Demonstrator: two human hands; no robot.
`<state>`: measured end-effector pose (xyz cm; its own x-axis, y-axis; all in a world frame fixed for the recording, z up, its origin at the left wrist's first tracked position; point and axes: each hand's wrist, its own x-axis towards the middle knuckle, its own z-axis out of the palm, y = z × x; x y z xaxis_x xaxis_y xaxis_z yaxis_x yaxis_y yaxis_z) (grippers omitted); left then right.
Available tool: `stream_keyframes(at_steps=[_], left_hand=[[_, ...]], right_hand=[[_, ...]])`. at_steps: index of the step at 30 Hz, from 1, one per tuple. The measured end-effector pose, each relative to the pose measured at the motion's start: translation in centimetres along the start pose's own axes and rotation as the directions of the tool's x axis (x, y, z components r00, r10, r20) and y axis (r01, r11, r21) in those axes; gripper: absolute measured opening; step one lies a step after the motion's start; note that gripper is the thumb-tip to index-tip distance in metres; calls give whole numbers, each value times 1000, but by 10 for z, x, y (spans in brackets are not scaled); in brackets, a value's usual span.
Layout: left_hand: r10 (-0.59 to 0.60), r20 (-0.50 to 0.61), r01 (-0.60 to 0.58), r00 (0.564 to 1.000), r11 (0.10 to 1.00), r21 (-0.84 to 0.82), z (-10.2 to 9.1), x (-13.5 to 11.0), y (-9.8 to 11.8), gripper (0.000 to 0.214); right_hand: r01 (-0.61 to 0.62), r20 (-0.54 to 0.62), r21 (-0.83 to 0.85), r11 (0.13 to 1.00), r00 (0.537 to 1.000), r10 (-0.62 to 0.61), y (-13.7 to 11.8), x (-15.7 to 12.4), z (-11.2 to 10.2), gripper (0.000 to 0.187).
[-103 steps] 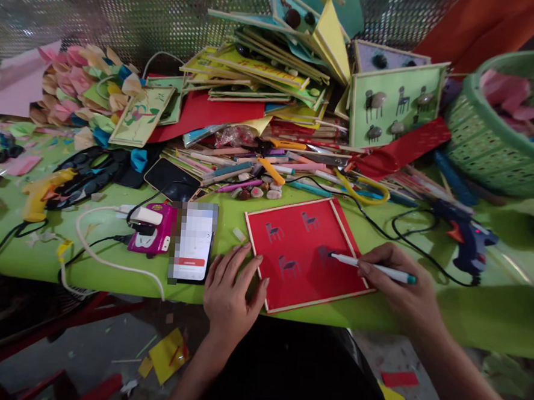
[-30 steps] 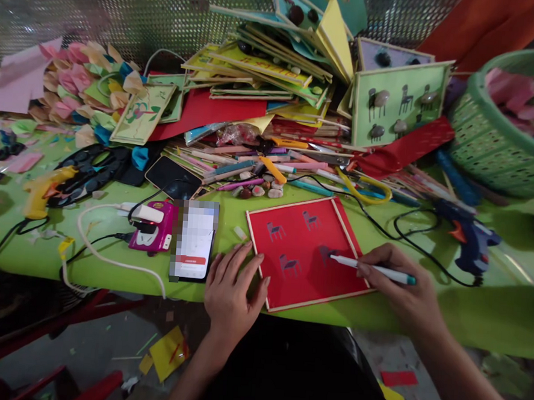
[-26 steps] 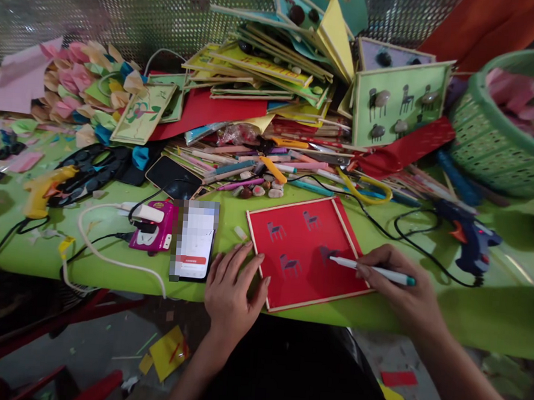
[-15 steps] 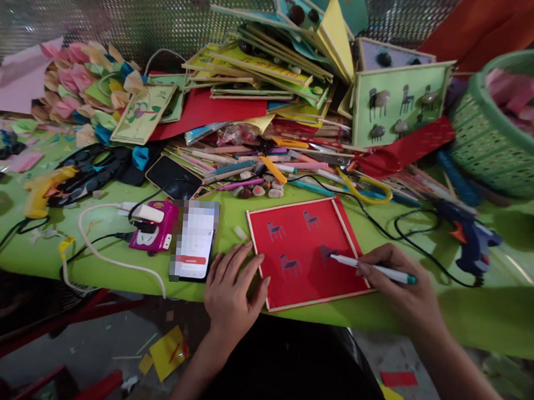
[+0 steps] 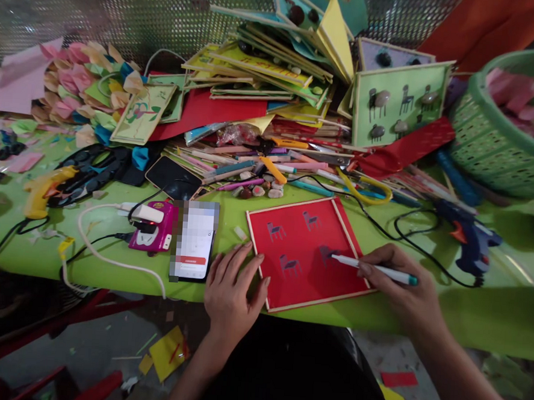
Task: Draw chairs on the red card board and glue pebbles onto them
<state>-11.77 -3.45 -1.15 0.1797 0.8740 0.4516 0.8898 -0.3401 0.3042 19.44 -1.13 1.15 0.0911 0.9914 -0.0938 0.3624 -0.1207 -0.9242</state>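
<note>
Red card [image 5: 299, 259] lies flat on the green counter [image 5: 491, 307]. The right hand [image 5: 406, 293] has its grip clamped on a white pen [image 5: 380, 270], long axis nearly left to right, tip pointing left onto the card. The left hand [image 5: 231, 294], grip spread apart, rests at the card's left edge.

No text, label or number can be read on the cluttered craft table [image 5: 490, 310]. The phone [image 5: 195, 239] screen is blurred, and the marks on the stacked yellow cards [image 5: 257, 66] are too small to make out.
</note>
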Motion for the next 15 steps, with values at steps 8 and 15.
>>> stream_keyframes(at_steps=[8,15], left_hand=[[-6,9,6,1000,1000,-9,0,0,0,36],[-12,12,12,1000,1000,-6,1,-1,-1,37]], right_hand=[[4,18,-2,1000,1000,-4,0,0,1,18],[-33,-18,59,998,999,34,9,-1,-2,19]])
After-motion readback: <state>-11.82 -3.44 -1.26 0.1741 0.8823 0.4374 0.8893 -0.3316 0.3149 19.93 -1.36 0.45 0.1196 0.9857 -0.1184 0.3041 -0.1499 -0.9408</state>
